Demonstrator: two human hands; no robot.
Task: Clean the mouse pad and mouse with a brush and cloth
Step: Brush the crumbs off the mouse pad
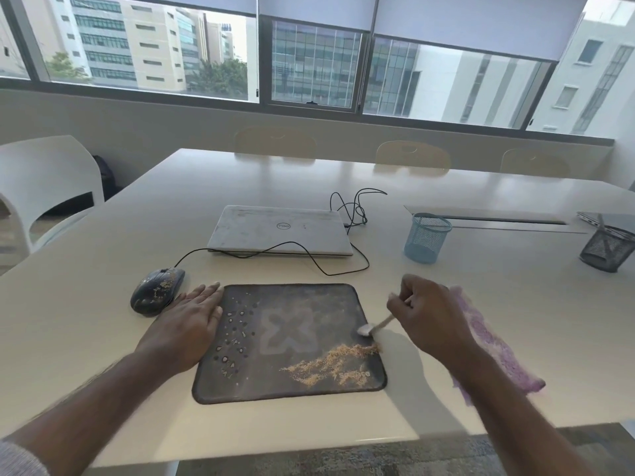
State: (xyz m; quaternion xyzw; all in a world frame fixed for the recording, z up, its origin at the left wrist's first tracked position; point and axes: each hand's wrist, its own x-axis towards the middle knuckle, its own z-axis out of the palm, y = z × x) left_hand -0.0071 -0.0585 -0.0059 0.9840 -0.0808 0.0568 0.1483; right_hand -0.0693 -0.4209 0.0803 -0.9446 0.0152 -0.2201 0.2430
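Left hand (187,324) flat on mouse pad's (292,341) left edge; right hand (424,317) grips brush (372,326).

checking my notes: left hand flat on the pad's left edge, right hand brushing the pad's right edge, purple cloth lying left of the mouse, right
Not quite. In the head view the purple cloth lies right of the mouse pad, behind the right hand holding the brush, not left of the mouse. The left hand is as stated.

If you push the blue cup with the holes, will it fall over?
Probably it would slide or tip easily. The blue cup is open wire mesh and looks empty, so it is likely light. It stands upright on a smooth table, and once tipped, its round wall could let it roll.
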